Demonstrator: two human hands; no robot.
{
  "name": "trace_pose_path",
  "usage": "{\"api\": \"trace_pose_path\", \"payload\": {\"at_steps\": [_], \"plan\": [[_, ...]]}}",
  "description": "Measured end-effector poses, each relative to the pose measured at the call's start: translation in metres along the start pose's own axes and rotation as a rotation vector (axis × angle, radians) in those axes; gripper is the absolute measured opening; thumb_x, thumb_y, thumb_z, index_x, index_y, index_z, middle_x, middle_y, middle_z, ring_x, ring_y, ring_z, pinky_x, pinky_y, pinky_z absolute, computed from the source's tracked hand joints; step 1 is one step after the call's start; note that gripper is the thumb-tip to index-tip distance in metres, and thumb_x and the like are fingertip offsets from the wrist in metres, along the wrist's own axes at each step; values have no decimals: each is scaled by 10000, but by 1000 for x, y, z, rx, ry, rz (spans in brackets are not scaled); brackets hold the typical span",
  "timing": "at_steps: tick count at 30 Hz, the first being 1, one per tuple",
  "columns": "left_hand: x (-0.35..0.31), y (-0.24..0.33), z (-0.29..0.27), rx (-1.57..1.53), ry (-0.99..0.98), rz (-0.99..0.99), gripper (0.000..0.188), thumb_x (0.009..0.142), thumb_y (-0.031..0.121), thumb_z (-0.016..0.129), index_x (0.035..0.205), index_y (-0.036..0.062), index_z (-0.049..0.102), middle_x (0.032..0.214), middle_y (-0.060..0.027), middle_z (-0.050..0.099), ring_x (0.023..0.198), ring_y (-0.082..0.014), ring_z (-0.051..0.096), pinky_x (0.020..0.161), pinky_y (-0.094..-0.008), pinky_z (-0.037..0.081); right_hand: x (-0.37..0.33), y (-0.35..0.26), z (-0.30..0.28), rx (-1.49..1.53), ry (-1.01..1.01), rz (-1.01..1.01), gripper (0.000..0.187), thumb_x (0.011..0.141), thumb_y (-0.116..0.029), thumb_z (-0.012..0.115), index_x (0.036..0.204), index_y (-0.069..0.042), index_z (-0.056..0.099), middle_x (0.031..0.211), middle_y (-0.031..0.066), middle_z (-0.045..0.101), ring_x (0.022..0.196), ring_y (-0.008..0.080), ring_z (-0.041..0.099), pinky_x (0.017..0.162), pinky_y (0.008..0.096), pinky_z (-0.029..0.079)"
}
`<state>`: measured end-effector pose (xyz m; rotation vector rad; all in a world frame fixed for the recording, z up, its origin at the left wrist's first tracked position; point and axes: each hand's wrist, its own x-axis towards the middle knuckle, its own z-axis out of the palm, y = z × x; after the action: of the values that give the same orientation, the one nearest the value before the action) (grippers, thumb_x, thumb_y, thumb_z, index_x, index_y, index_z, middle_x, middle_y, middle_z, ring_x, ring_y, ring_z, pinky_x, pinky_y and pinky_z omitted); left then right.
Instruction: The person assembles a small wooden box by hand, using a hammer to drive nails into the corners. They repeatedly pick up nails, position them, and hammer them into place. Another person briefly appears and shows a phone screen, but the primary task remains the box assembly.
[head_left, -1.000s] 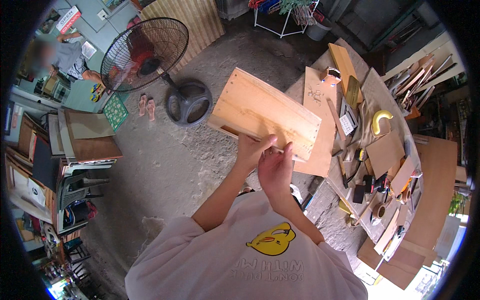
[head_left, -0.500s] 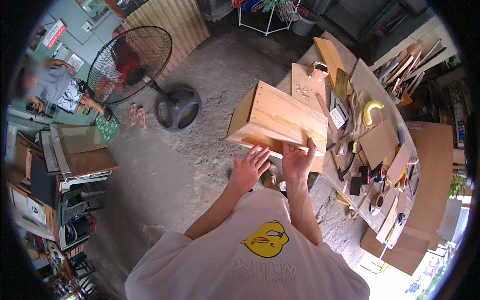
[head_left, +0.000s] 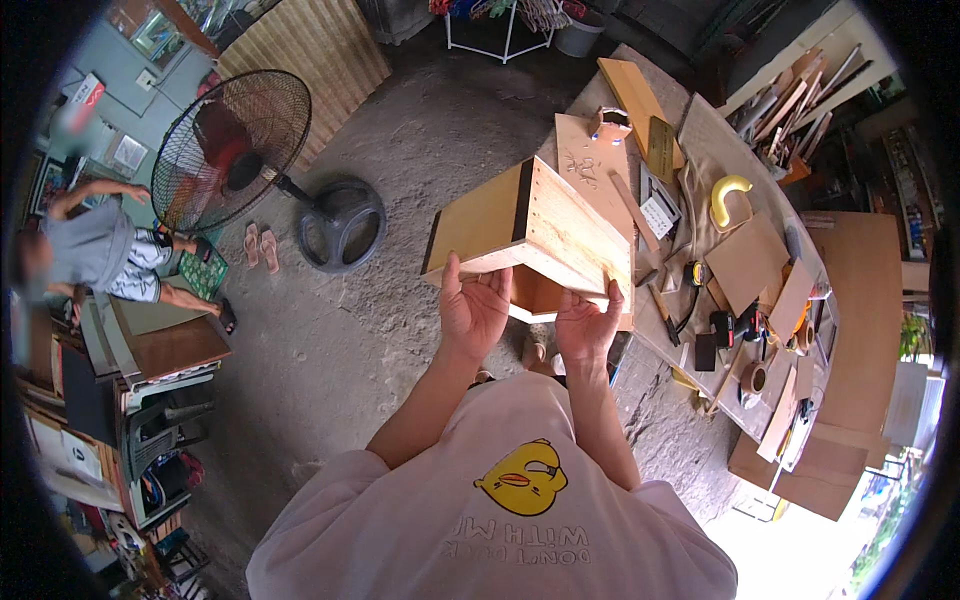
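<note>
A light wooden box (head_left: 575, 225) is held up in front of me, tilted, with its open side toward me. Small dark nail or screw heads dot one panel, and a dark strip runs along the edge where two panels meet. My left hand (head_left: 474, 308) grips the near edge of the left panel, thumb on the outside and fingers reaching beneath. My right hand (head_left: 588, 325) pinches the near edge of the right panel between thumb and fingers. Part of the fingers of both hands is hidden behind the wood.
A workbench (head_left: 660, 365) on the right carries a hammer (head_left: 664, 315), a tape measure (head_left: 694, 273), a yellow curved object (head_left: 729, 200) and board pieces. A standing fan (head_left: 240, 160) is at the left, near pink slippers (head_left: 262, 248). Beyond stands another person (head_left: 110, 240).
The box has turned, so its left panel and dark edge strip now show. My left hand went from spread fingers to gripping the box. The person at left has stood up.
</note>
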<state>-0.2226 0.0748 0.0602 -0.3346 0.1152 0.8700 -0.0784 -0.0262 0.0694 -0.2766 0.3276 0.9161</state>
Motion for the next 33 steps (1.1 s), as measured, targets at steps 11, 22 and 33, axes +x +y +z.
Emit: {"api": "trace_pose_path", "payload": {"at_steps": [11, 22, 33], "plan": [[6, -37, 29, 409, -2, 207, 443, 1004, 262, 674, 1364, 63, 510, 1376, -96, 588, 1319, -217, 557, 1159, -416, 480, 17, -14, -33, -136, 110, 260, 534, 1019, -480, 589, 1220, 12, 647, 1136, 143, 752, 1113, 264, 712, 972, 385, 590], [-5, -39, 46, 722, 30, 429, 318, 1006, 225, 673, 1289, 103, 596, 1300, -56, 652, 1236, -199, 621, 1119, -410, 521, -35, 0, -11, -2062, -314, -1003, 619, 844, -262, 838, 1273, 40, 509, 1033, 218, 657, 804, 380, 664, 745, 459, 560], [-16, -30, 56, 395, -72, 330, 436, 1057, 315, 561, 1423, 80, 529, 1489, -115, 542, 1412, -274, 480, 1238, -455, 348, 48, -2, 48, -2179, -543, -961, 530, 792, -42, 697, 1292, -70, 523, 1069, 178, 643, 977, 413, 654, 824, 503, 555]]}}
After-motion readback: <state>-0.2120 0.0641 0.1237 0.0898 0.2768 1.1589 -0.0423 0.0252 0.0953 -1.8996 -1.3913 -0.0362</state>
